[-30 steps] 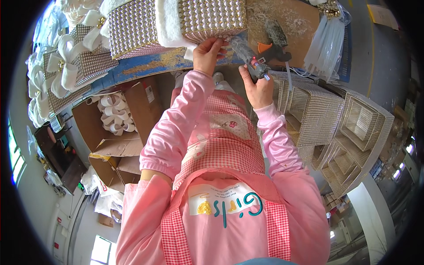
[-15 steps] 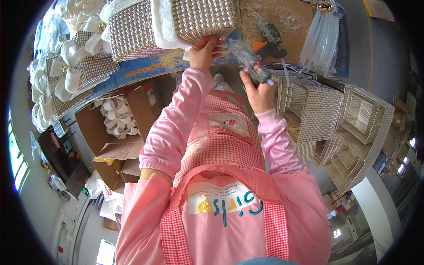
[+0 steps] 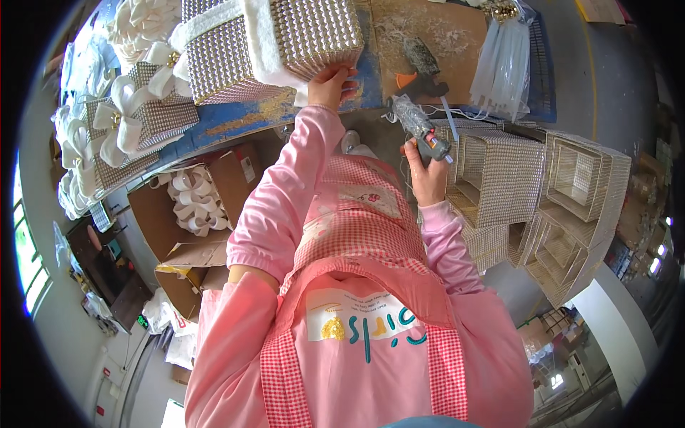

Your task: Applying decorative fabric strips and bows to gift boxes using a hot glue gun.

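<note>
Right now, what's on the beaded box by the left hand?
White fuzzy bands lie across the beaded box; the surface beneath them is covered. The left hand hides part of its edge.

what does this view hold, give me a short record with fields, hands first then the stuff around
left hand: at the near lower edge of the studded box; exact grip unclear
right hand: holding a glue gun
box state: white band around it, on the blue table
on cardboard: second glue gun, orange trigger
left side: white bows, more in an open carton
right side: open baskets
</note>
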The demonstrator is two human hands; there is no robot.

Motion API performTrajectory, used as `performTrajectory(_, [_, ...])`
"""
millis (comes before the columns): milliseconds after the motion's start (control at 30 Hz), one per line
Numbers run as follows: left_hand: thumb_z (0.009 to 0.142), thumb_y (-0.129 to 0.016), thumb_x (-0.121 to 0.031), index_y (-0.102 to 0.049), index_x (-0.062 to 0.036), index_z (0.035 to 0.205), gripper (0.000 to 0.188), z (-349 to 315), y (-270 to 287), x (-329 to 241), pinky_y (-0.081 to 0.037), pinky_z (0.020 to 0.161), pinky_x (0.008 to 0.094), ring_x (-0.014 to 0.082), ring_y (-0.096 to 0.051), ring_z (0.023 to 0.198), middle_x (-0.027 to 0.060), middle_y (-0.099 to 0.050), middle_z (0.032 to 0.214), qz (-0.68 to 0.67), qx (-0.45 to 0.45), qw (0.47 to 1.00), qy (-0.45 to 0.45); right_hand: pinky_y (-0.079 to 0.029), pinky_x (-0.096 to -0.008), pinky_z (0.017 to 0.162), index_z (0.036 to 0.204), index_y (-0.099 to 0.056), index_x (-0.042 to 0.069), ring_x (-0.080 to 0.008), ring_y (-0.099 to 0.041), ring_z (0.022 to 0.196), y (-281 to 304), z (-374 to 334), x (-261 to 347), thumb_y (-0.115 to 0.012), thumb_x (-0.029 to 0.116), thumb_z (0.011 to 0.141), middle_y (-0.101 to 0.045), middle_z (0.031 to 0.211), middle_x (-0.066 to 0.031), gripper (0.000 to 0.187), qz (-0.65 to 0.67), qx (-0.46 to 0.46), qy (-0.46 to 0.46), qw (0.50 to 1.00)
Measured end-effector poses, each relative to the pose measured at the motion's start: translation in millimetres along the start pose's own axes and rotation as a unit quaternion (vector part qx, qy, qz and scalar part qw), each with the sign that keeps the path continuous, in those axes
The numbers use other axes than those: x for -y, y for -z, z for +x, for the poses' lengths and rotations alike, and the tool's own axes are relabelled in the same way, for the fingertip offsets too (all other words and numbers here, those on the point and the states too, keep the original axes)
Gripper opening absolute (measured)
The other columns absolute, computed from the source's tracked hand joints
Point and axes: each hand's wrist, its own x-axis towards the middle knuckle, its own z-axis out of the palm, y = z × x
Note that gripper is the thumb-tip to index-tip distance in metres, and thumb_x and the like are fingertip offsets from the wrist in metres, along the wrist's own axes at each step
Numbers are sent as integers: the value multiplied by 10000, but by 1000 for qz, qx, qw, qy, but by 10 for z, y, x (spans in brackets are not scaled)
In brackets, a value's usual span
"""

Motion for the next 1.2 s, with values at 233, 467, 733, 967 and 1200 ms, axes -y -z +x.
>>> performTrajectory(233, [841, -581, -251, -629, -61, 858, 197, -64, 279, 306, -464, 437, 223, 99, -567, 562, 26, -622, 735, 104, 6, 990, 91, -477, -277, 624, 890, -583, -28, -148, -608, 670, 89, 41, -29, -625, 193, 845, -634, 764, -73, 230, 104, -4, -37, 994])
performTrajectory(467, [836, -595, -281, -574, -73, 751, 226, -73, 577, 808, -392, 374, 231, 85, -462, 445, -16, -476, 567, 87, 31, 987, 135, -491, -255, 649, 918, -560, -33, -147, -624, 707, 90, 72, -238, -596, 173, 865, -627, 808, -78, 216, 190, -1, -91, 978])
performTrajectory(733, [835, -593, -176, -613, -17, 877, 166, 579, 237, 671, -479, 428, 244, 135, -583, 541, 51, -623, 730, -12, -30, 994, 102, -463, -267, 634, 892, -608, 14, -133, -612, 685, -228, 255, -615, -628, 267, 833, -636, 757, -62, 261, 137, 28, -83, 987])
performTrajectory(967, [827, -616, -167, -609, -20, 928, 179, 735, 160, 672, -504, 449, 264, 153, -604, 572, 66, -634, 755, 18, -82, 993, 88, -478, -260, 613, 933, -605, -17, -151, -640, 687, -658, 578, -655, -622, 219, 829, -658, 760, -91, 258, 188, 68, -137, 970])
performTrajectory(1200, [840, -599, -146, -591, -41, 948, 152, 699, 203, 705, -516, 495, 270, 156, -610, 605, 55, -615, 777, 1, -67, 994, 88, -468, -236, 591, 864, -637, -30, -130, -631, 686, -911, 688, -700, -601, 299, 854, -654, 762, -64, 331, 193, 77, -179, 962])
